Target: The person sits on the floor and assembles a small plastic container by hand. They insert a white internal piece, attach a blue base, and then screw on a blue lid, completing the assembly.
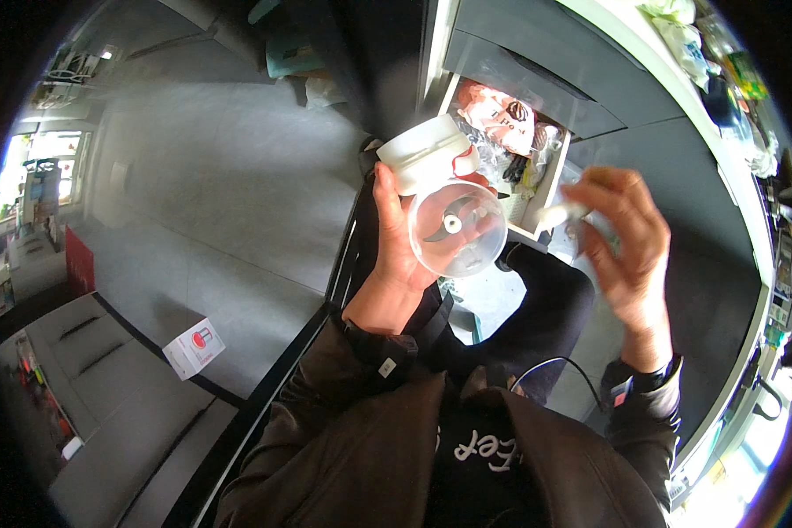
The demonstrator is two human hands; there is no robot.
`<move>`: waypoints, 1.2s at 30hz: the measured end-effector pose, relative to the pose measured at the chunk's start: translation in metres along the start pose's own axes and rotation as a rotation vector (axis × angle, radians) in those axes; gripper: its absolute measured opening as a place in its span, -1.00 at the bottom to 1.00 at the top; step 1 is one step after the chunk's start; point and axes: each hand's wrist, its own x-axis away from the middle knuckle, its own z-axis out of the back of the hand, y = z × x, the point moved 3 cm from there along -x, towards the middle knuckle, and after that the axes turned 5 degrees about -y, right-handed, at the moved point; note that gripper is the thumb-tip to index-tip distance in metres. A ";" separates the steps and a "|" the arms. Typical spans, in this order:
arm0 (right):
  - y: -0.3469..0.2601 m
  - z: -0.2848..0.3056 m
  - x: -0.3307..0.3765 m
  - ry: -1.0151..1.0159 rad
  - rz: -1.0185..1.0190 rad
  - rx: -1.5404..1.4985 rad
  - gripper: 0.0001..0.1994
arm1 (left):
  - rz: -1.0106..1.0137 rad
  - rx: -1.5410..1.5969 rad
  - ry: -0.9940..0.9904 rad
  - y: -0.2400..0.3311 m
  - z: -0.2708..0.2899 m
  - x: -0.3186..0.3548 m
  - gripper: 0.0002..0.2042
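Observation:
My left hand [399, 257] grips a clear round plastic bowl [473, 257] together with a white cylindrical chopper part [418, 150]. The white part sits just beyond the bowl, with a small red detail on its side. Inside the bowl, curved dark blades [435, 233] surround a white hub with a hole. Off to the right, my right hand [629, 242] pinches a small white piece [556, 216], smeared by motion, so its exact kind is unclear. That hand is apart from the bowl, close to the near corner of an open drawer.
The pulled-out drawer [550, 187] holds a pink bag [500, 114], clear plastic wrapping and dark cords. Grey cabinet fronts [537, 66] stand behind it and to the right. A small white box [194, 349] with a red picture stands at the left. My dark trouser leg [546, 304] is below the drawer.

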 end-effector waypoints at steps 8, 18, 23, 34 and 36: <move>-0.060 -0.025 0.022 -0.005 0.303 0.337 -0.65 | -0.034 -0.209 0.023 -0.020 -0.028 0.026 -0.05; -0.092 -0.033 0.039 -0.126 0.207 0.389 -0.72 | -0.104 -0.320 0.017 -0.025 -0.047 0.047 -0.11; -0.101 -0.035 0.037 -0.109 0.194 0.383 -0.74 | -0.154 -0.366 0.043 -0.026 -0.049 0.053 -0.12; -0.095 -0.044 0.039 -0.048 0.042 0.210 -0.61 | -0.124 -0.344 0.023 -0.018 -0.047 0.058 -0.16; -0.094 -0.036 0.047 -0.041 -0.180 -0.133 -0.58 | -0.108 -0.306 0.050 -0.018 -0.045 0.057 -0.17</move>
